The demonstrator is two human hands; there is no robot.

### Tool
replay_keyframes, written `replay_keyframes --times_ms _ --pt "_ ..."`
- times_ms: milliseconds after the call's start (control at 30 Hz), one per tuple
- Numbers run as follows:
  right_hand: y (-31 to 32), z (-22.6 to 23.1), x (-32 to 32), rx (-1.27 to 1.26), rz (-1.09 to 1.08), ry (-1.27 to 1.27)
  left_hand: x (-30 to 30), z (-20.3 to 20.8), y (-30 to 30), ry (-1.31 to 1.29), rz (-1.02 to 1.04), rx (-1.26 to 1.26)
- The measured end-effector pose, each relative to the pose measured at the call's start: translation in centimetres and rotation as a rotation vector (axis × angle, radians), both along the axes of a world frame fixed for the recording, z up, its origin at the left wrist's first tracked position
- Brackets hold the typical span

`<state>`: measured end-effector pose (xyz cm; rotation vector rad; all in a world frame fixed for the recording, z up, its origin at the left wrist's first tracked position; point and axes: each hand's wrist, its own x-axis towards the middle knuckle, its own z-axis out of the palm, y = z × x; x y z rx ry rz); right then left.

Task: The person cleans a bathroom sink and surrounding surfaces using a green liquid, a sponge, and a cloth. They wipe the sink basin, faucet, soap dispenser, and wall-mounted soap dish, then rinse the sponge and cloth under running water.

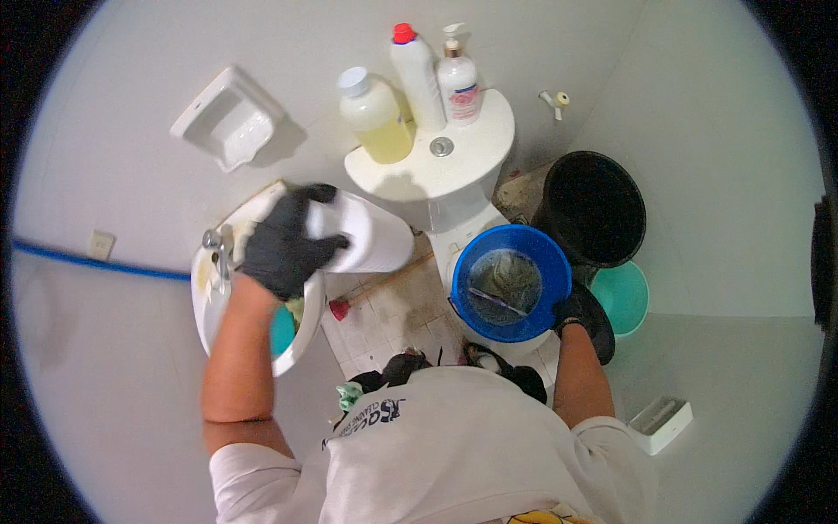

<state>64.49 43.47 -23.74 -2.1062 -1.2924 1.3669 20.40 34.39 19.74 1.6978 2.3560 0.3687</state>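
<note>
My left hand (292,244), in a dark glove, grips one end of a large white plastic bottle (380,234). Tipped on its side, the bottle extends from the sink's edge toward the toilet; the end inside my fingers is hidden. At the right, my right hand (569,311), also gloved in black, closes on the rim of a blue bucket (468,321) located over the toilet bowl. Sudsy water (524,284) fills part of the bucket, and a thin handled tool (497,301) lies in it. A black rounded object (601,327) is beside my right wrist; its kind is unclear.
On the white toilet tank (419,179) stand a jug of yellow liquid (384,140), a red-capped bottle (417,79) and a pump bottle (460,83). A black bin (594,210) and green basin (624,297) are right. The sink (209,306) is left; a red-ended plunger (339,309) lies below.
</note>
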Motion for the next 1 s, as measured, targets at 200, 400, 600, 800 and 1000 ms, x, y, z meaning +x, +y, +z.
replay_keyframes --times_ms 200,400,600,800,1000 --pt "-4.9 -2.2 2.1 -0.147 -0.178 0.184 4.6 -13.0 8.1 -0.05 -0.213 -0.236" --pt "-10.7 -1.1 4.1 -0.118 -0.053 -0.123 7.3 -25.5 15.3 -0.152 -0.414 -0.31" --pt "-9.1 8.0 -0.6 -0.25 -0.344 0.006 10.6 -33.0 20.4 -0.016 -0.537 -0.469" --pt "-9.8 6.8 -0.4 -0.307 -0.349 -0.071 11.8 -37.1 23.2 0.003 -0.52 -0.445" --pt "-9.5 7.4 -0.9 -0.247 -0.336 -0.069 12.8 -39.8 25.5 -0.017 -0.474 -0.344"
